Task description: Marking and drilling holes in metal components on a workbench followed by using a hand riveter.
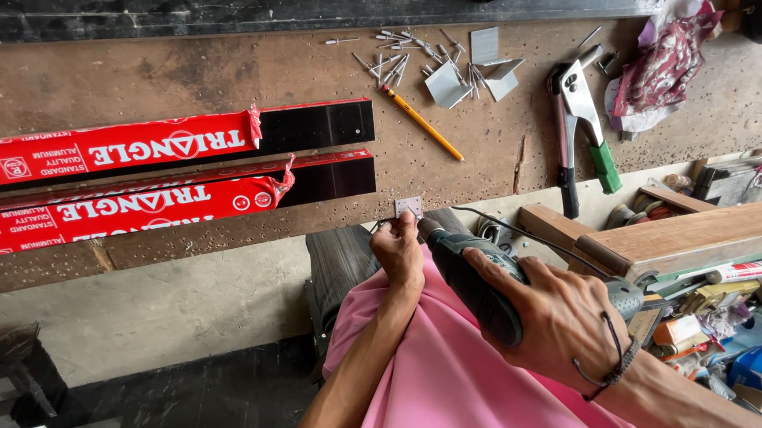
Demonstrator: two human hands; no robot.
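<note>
Head view: one dark green power drill (473, 274) sits in the right hand (557, 318), fingers wrapped tight around its body, its tip aimed at one small square metal plate (409, 206) on the near edge of the wooden bench (170, 77). The left hand (398, 255) pinches that plate, thumb and fingers closed on it. At nine o'clock lie two long black aluminium bars (324, 151), glossy, partly sleeved in red wrapping. At twelve o'clock lie one yellow pencil (424, 125), a loose scatter of slim silvery rivets (394, 59) and three bent metal pieces (478, 69). At two o'clock rests one rivet gun (579, 114) with green grip.
</note>
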